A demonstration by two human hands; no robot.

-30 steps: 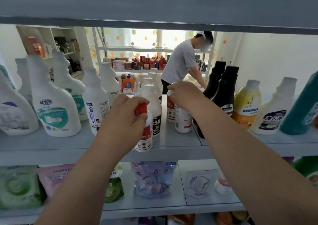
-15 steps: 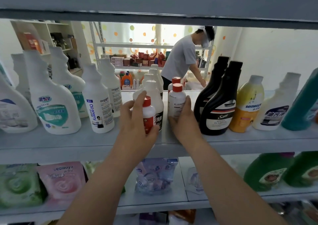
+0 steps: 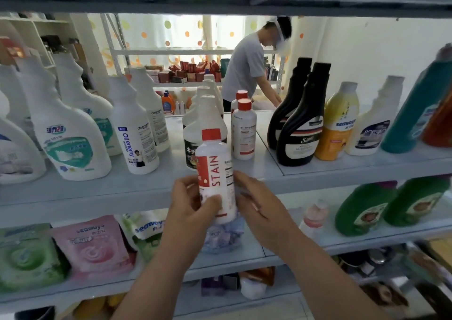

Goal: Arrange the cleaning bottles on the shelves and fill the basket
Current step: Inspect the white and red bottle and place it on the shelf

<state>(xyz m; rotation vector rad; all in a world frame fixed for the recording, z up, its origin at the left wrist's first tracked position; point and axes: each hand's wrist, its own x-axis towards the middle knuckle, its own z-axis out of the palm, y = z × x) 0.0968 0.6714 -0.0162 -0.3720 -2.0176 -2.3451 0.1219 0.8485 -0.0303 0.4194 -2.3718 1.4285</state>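
Left hand [image 3: 193,202] grips the stain bottle [image 3: 216,172] low on its body, thumb across the front, fingers curled round behind. Right hand [image 3: 256,204] lies against the bottle's right side w/ fingers fairly straight. It's prob. just touching, not wrapped, tho blur makes that hard to call. Bottle is white w/ red cap & red "STAIN" lettering. It's upright, held in the air in front of the middle shelf [image 3: 97,197] edge, not standing on it.

On that shelf, right behind: a black-label white bottle [image 3: 195,136], w/ more white ones lined up behind it. Just right of those, two red-capped bottles [image 3: 243,133], one behind the other. Further right: two black bottles [image 3: 298,133], a yellow seaways bottle [image 3: 338,123], a white spray-type bottle [image 3: 374,123], then a teal bottle [image 3: 411,114] near the frame edge. To the left: Oil energy bottles [image 3: 133,138], then bigger green-label bottles [image 3: 71,143].

Lower shelf [image 3: 354,242]: a bluish pouch [image 3: 225,236] under the hands, a pink pouch [image 3: 93,246] & a green pouch [image 3: 27,258] at left, two green bottles [image 3: 367,209] at right.

Bkgd: a person in a grey tee [image 3: 247,67] bends at another rack.
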